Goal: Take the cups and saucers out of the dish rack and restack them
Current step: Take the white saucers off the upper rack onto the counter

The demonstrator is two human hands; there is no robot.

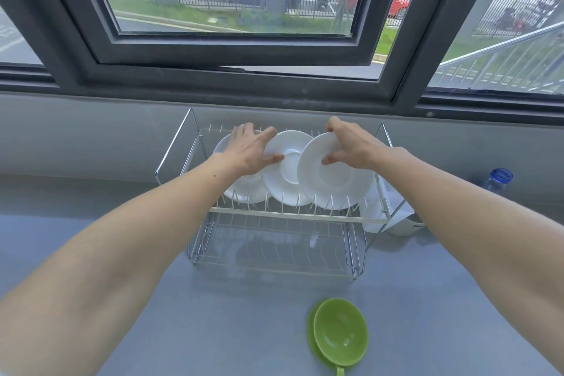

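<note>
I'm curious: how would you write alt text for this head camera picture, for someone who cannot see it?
Two bare hands reach into a wire dish rack by a window: the left hand holds the middle white saucer, the right hand the right white saucer. A third saucer stands on the left, and a green cup sits on the grey counter in front.

Single head-worn wide view, looking forward and down; close over dish rack (283, 217), window (235, 9) beyond

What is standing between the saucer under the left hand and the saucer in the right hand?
A third white saucer, the middle saucer, stands in the rack between them, in the head view.
</note>
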